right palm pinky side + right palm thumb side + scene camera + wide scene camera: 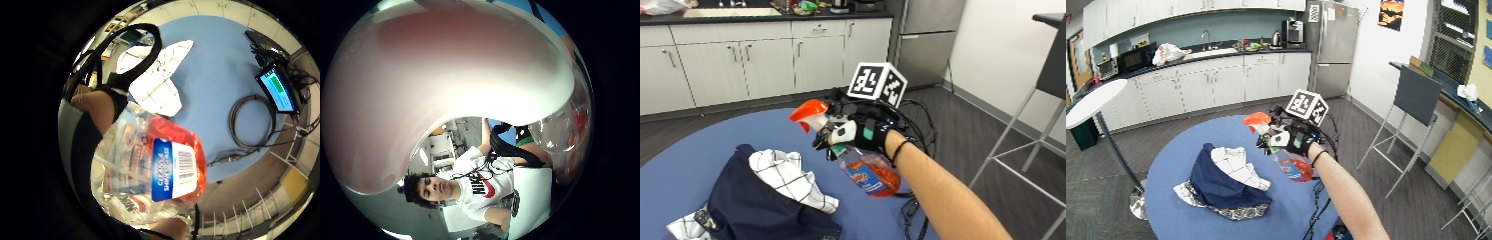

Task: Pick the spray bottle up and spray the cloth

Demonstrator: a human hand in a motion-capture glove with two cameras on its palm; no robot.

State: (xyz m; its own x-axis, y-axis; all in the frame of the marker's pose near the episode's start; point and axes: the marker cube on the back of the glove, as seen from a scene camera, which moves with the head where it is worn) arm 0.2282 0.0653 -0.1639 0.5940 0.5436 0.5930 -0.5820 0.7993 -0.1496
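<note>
Over the blue table (680, 165), the cloth (790, 177) lies heaped on a navy one, and the right hand (863, 135), its grip clamped round the lifted bottle (866, 172), should aim the orange nozzle (808, 111) down at it before squeezing.

The clear plastic spray bottle (869, 172) is glossy and see-through, with orange liquid showing inside, a smooth orange plastic trigger head (810, 111) and a shiny printed blue-and-white label (173, 169). The black fabric-gloved right hand (863, 132) looks matt, with a smooth white plastic piece on it. The round blue table (686, 160) has a matt, even surface. On it lie soft, creased cloths: a dark navy cloth (756, 205), matt and plain, and a white checked cloth (790, 177) with a thin woven look.
</note>
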